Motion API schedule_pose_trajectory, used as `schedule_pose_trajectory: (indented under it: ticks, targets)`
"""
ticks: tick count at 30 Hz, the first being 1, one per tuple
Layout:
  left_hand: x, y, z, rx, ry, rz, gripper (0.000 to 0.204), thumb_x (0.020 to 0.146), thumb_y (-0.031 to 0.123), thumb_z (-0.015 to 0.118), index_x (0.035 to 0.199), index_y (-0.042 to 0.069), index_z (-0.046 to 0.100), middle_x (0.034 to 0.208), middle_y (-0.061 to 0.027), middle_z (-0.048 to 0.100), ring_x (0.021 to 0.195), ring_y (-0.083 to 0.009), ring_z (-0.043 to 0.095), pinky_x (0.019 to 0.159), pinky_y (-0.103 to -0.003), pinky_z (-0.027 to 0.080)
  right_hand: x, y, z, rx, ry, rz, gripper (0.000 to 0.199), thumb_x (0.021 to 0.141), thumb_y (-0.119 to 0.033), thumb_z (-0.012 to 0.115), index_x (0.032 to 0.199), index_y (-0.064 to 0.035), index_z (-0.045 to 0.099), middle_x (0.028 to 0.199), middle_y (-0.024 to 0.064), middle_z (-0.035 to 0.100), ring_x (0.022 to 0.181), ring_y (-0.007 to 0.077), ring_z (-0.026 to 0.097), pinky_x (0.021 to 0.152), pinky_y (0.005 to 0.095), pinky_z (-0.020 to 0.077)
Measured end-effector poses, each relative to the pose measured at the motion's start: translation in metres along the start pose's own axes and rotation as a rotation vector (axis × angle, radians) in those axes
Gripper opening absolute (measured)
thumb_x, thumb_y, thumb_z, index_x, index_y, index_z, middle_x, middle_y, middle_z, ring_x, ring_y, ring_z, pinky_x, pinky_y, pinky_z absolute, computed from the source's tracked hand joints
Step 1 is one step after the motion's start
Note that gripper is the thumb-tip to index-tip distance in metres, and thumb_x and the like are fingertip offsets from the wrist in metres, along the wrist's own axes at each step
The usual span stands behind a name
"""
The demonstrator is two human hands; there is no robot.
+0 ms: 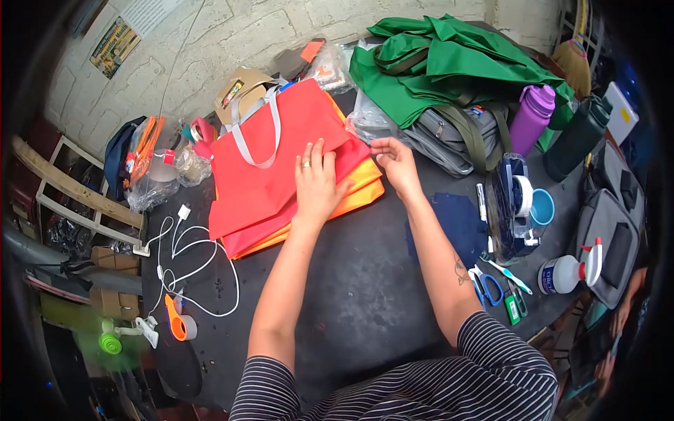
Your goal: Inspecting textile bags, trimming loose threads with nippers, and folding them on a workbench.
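A red tote bag [246, 184] with grey handles lies flat on a stack of orange and yellow bags [365, 184] on the black table. My left hand [317, 181] rests on the red bag, palm down with its fingers stretched out, and wears a ring. At the bag's right corner is my right hand [397, 167], its fingers bent and closed at the red edge. The fabric between those fingertips is mostly hidden.
A white cable [203, 270] and an orange tape dispenser [180, 319] lie left. Green bags [449, 63] are heaped at the back right. Purple [531, 119] and dark green [578, 137] bottles stand right, near blue scissors [486, 286] and a spray bottle [562, 274].
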State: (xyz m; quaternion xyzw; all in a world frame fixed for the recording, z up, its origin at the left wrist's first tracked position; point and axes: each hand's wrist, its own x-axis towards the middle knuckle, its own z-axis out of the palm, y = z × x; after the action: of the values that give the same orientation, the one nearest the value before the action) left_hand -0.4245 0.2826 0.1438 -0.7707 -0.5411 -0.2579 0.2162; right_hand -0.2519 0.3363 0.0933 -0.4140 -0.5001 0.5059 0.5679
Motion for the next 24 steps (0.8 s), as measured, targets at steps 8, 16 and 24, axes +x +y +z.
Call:
schedule_pose_trajectory:
  ticks: [8,16,24]
  targets:
    - [0.003,-0.032,0.000,-0.087,-0.085,0.196,0.022,0.083,-0.001,0.052,0.103,0.005,0.059,0.138,-0.0196,0.038,0.114,-0.0384,0.053,0.089,-0.044,0.048,-0.006,0.001,-0.012,-0.340,0.037,0.056,0.031,0.077,-0.002,0.061,0.107,0.0030,0.057,0.079,0.0099,0.065,0.070,0.0142,0.062,0.066,0.0272,0.0499]
    - [0.001,-0.007,-0.014,0.052,-0.201,0.046,0.042,0.075,0.015,0.067,0.116,0.003,0.060,0.142,-0.0233,0.034,0.122,-0.0430,0.044,0.103,-0.048,0.036,-0.001,-0.029,-0.008,0.197,-0.139,0.189,0.033,0.082,0.001,0.052,0.115,0.0000,0.053,0.091,0.0110,0.066,0.076,0.0163,0.065,0.068,0.0258,0.0494]
    - [0.005,-0.036,0.004,-0.190,-0.132,-0.144,0.032,0.077,0.015,0.068,0.108,0.006,0.067,0.134,-0.0210,0.043,0.118,-0.0378,0.049,0.099,-0.044,0.040,-0.028,-0.012,-0.009,-0.407,-0.134,0.438,0.034,0.083,-0.012,0.065,0.110,0.0003,0.047,0.078,0.0114,0.064,0.052,0.0153,0.061,0.042,0.0285,0.0462]
